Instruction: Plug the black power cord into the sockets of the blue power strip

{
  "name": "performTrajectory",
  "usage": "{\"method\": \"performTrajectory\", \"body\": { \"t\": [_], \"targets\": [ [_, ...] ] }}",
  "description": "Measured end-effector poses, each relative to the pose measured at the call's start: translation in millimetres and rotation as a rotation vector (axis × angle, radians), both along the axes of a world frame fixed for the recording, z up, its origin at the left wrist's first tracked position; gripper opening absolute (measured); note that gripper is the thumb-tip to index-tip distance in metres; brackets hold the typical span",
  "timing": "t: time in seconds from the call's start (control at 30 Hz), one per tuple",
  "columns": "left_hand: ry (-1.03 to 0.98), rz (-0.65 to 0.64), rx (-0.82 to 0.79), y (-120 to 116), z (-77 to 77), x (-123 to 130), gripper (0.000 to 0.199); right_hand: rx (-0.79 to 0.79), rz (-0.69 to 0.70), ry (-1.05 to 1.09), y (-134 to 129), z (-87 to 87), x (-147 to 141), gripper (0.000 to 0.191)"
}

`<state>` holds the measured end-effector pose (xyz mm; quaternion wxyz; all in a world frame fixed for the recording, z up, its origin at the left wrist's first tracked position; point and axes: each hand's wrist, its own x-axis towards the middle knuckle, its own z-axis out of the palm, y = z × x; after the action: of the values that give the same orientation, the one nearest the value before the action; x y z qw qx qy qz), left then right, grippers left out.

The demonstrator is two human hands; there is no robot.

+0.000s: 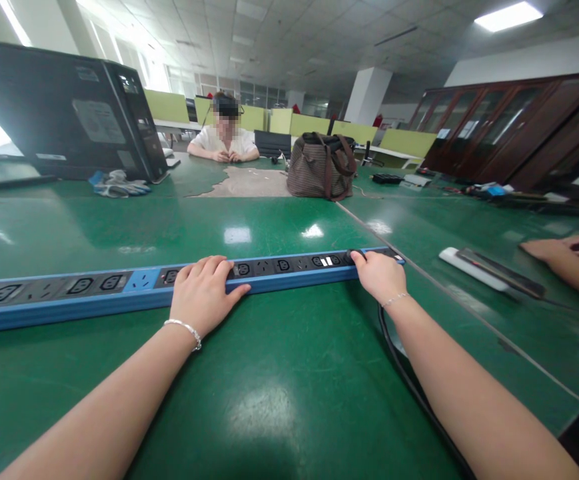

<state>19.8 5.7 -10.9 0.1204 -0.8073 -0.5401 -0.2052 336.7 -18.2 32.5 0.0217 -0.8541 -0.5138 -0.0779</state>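
Across the green table lies a blue-and-black power strip, probably stiff, fairly heavy, best held across its width. The left hand lies over it, grip unclear; the right hand pinches a black plug near the strip's right end.

we hold our left hand across a long blue-and-black socket strip on the glossy green tabletop; our right hand grasps a partly hidden black plug near its right end. beyond: brown patterned bag, seated person in white.
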Motion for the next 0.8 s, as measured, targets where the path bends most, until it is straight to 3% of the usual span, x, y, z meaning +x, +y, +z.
{"method": "performTrajectory", "body": {
  "t": [0.67, 0.8],
  "targets": [
    [-0.005, -0.003, 0.002, 0.8, -2.1, -0.2, 0.046, 0.061, 0.042, -0.075, -1.1, -1.5, -0.1, 0.051],
    [-0.015, -0.002, 0.001, 1.0, -2.3, -0.8, 0.047, 0.091, 0.050, 0.061, 1.6, 1.2, 7.5, 0.045]
  ]
}}
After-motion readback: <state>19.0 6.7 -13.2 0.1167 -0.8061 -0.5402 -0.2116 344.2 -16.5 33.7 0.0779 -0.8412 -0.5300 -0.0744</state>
